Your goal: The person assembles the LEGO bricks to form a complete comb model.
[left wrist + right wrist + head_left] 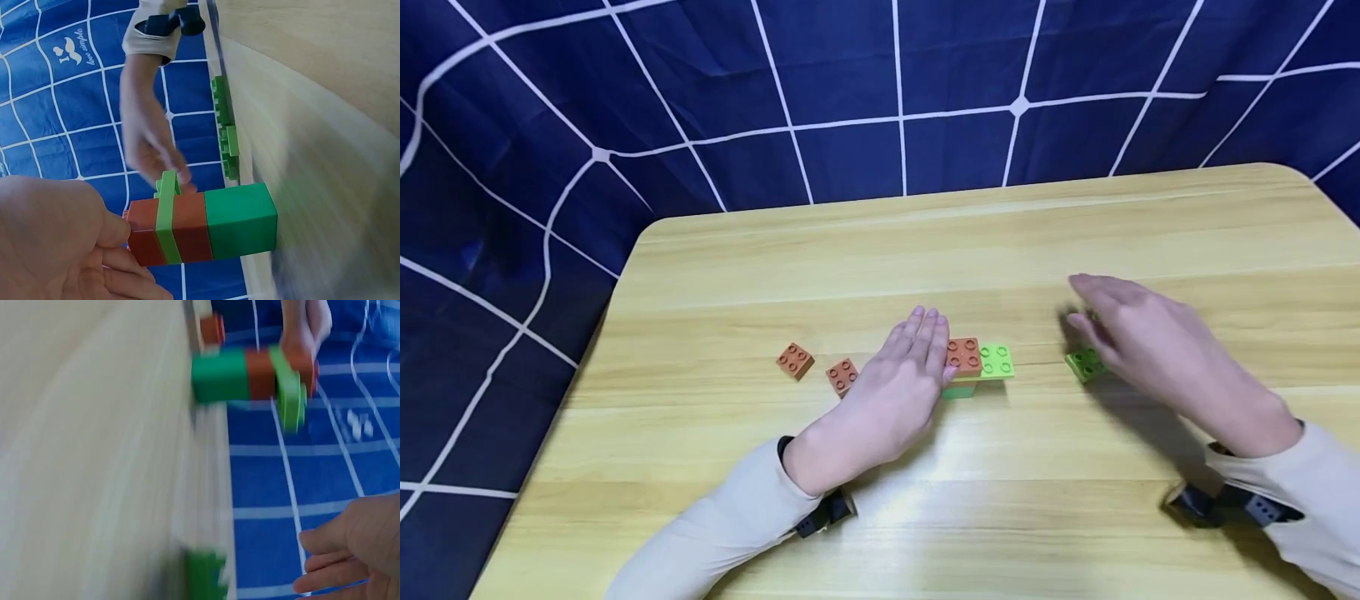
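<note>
A small tower of toy building bricks stands on the table. Its base is a dark green block [242, 220], then comes an orange brick [192, 226], a light green plate [997, 362] jutting out to the right, and another orange brick [964, 356] on top. Against the tower's left side rests my left hand [891, 396], fingers straight, thumb by the top brick's near corner. Over on the right, my right hand [1165, 358] hovers above green bricks [1085, 365], partly covering them. Nothing shows between its fingers and thumb.
Two loose orange bricks lie left of the tower, one farther out [795, 361] and one [842, 377] partly behind my left hand. The wooden table [925, 258] ends at a blue curtain with white lines [842, 92] at the back and left.
</note>
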